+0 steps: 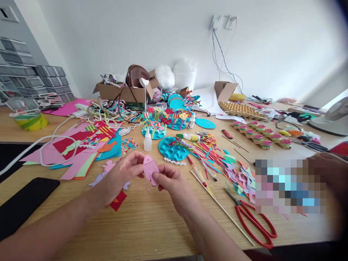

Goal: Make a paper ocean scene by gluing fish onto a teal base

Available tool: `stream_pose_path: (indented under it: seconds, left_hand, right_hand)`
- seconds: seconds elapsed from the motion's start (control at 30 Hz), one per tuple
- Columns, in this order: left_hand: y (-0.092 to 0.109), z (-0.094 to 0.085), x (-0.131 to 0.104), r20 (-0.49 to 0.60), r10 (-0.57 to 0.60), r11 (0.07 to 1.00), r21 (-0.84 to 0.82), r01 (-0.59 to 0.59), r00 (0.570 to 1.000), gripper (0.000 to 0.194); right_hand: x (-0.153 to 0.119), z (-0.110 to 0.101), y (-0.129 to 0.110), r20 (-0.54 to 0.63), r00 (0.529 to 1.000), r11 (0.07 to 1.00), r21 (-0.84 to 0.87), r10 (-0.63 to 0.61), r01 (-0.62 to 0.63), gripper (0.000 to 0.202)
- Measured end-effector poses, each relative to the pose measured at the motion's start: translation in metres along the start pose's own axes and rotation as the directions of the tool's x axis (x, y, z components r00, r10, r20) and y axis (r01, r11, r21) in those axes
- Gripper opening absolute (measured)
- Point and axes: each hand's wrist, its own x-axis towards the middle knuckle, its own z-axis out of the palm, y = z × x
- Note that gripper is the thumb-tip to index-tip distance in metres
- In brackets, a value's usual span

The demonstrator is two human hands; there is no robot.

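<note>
The right hand (170, 177) pinches a flat, pale-pink paper fish with dark scale lines (150, 169) near its tail end, thumb in front and fingers behind, a grip that seems chosen to leave most of the patterned face uncovered. The left hand (126, 169) is curled at the fish's opposite edge, fingertips touching the paper or just beside it; I cannot tell whether they pinch it. The fish is thus between the two hands, head up and slightly tilted, probably held so both sets of fingers can reach it.

Just below the left hand lies a red paper piece with an orange shape on it (119, 200), and to its left are lilac paper cut-outs (98, 179), partly hidden. Ahead of the hands, a small white plastic squeeze bottle (147, 142) stands nozzle up, presumably for easy reach; a round, wavy turquoise base (170, 148) lies beyond the right hand. To that hand's right are a long, pale wooden stick (220, 207) and red-handled metal scissors (251, 217), handles towards the person, seemingly convenient for picking up.
</note>
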Motion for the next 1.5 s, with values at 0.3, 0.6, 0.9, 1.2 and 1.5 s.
stream_pose_path:
  seconds: [0.3,0.6,0.9,1.2,1.5]
  left_hand:
    - [-0.002,-0.002,-0.007,0.209,0.65,0.43,0.691,-0.581,0.731,0.009]
    - [-0.005,0.003,-0.012,0.491,0.722,0.028,0.683,-0.73,0.487,0.015]
    - [-0.019,0.006,-0.021,0.62,0.574,0.104,0.592,-0.799,0.535,0.027]
    - [-0.034,0.011,-0.02,0.6,0.558,0.154,0.604,-0.782,0.573,0.03]
    - [-0.053,0.022,-0.015,0.585,0.474,0.278,0.609,-0.742,0.658,0.029]
  right_hand:
    - [-0.012,-0.011,0.004,-0.131,0.984,0.978,-0.187,-0.118,0.092,0.018]
    - [-0.023,-0.004,0.008,-0.048,0.993,0.982,0.162,0.106,-0.097,0.031]
    - [-0.013,-0.015,0.024,-0.071,0.993,0.995,-0.028,0.091,-0.093,0.022]
    - [-0.02,-0.043,0.016,-0.182,0.967,0.663,-0.748,-0.181,-0.017,0.009]
    - [-0.021,-0.06,-0.017,-0.121,0.962,0.364,-0.931,-0.244,-0.025,0.012]
